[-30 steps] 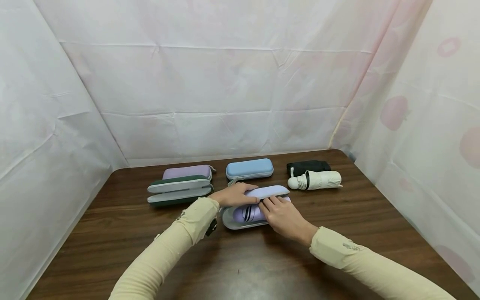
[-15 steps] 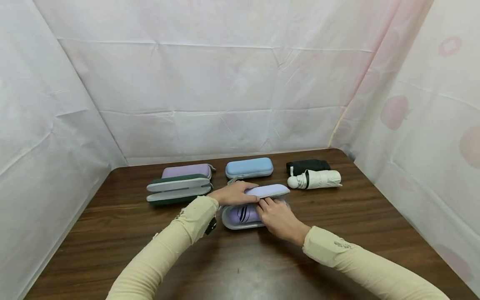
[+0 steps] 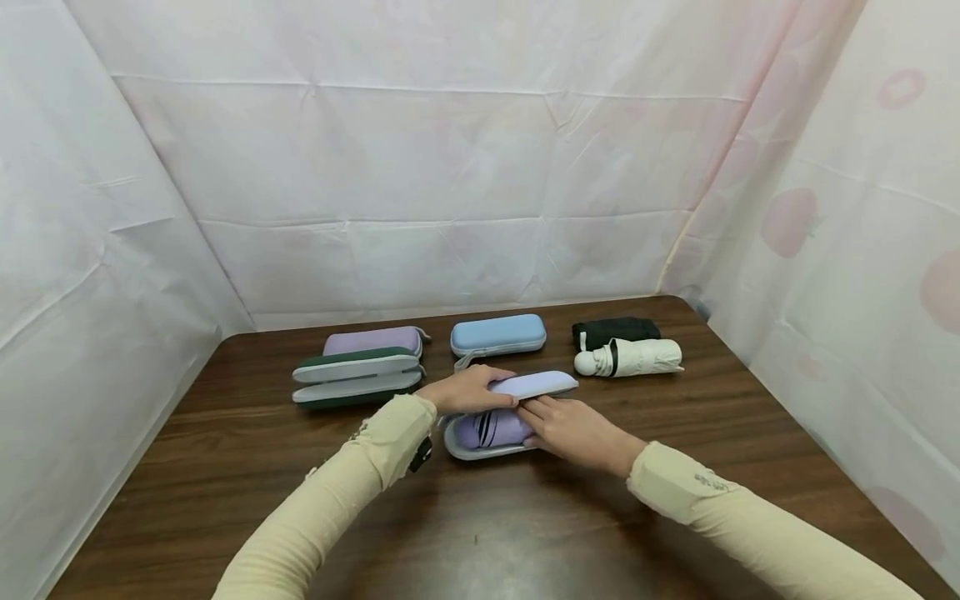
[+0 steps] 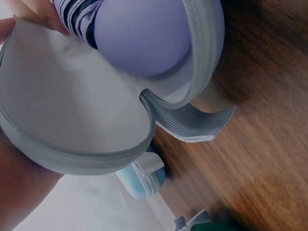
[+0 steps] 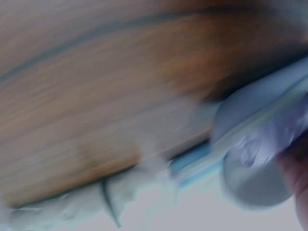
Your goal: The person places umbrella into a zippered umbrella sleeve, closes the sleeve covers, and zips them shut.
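Note:
A lavender zip case (image 3: 468, 454) lies open in the middle of the table, its pale lid (image 3: 542, 383) raised at the back. My left hand (image 3: 472, 390) holds that lid by its left end, thumb in front. A purple folding umbrella (image 3: 491, 428) with dark stripes rests in the lower half; in the left wrist view its rounded handle (image 4: 144, 38) sits inside the zip edge. Across the umbrella's right part lies my right hand (image 3: 573, 429), fingers on its far side and thumb by the front rim. That end is hidden under the hand; the right wrist view is blurred.
Behind are a blue case (image 3: 498, 335) and a purple case (image 3: 375, 342). An open dark green case (image 3: 358, 392) stands left. A white folding umbrella (image 3: 641, 358) and a black folding umbrella (image 3: 618, 332) lie at the back right. Pale sheeting (image 3: 465, 167) walls the table's back.
My right hand has shifted slightly, its fingers lying flatter over the umbrella and its thumb now showing by the front rim. The left hand and lid stay nearly in place.

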`<action>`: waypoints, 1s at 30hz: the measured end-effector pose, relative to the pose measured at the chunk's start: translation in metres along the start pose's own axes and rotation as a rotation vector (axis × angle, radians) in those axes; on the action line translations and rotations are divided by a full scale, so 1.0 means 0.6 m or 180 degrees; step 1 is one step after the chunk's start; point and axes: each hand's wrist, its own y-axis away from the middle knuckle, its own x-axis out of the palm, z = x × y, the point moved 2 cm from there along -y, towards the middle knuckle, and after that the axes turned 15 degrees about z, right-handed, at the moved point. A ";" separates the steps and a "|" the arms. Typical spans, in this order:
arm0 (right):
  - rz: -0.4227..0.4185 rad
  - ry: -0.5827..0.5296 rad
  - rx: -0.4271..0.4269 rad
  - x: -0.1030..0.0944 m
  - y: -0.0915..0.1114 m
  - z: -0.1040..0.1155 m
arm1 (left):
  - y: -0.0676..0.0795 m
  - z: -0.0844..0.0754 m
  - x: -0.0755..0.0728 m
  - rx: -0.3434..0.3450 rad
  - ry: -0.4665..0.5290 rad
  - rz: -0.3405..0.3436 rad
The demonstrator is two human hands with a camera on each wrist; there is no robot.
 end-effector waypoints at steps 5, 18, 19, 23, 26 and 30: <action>-0.0999 -0.0148 -0.0547 -0.029 0.027 -0.035 | 0.008 0.005 0.005 -0.0066 -0.0064 -0.0009; 0.0367 -0.2268 0.0262 -0.027 0.020 -0.103 | 0.022 -0.013 0.032 -0.0149 -0.0695 -0.0292; 0.0430 -0.2358 0.0255 -0.025 0.018 -0.103 | 0.022 -0.014 0.034 -0.0134 -0.0772 -0.0315; 0.0545 -0.2554 0.0176 -0.018 0.015 -0.097 | 0.028 -0.016 0.043 -0.0035 -0.0985 -0.0337; 0.0566 -0.2635 0.0144 -0.013 0.017 -0.090 | 0.034 -0.012 0.050 0.0050 -0.0984 -0.0299; 0.0562 -0.2667 0.0223 -0.001 0.024 -0.084 | 0.049 -0.003 0.054 0.0133 -0.0816 -0.0334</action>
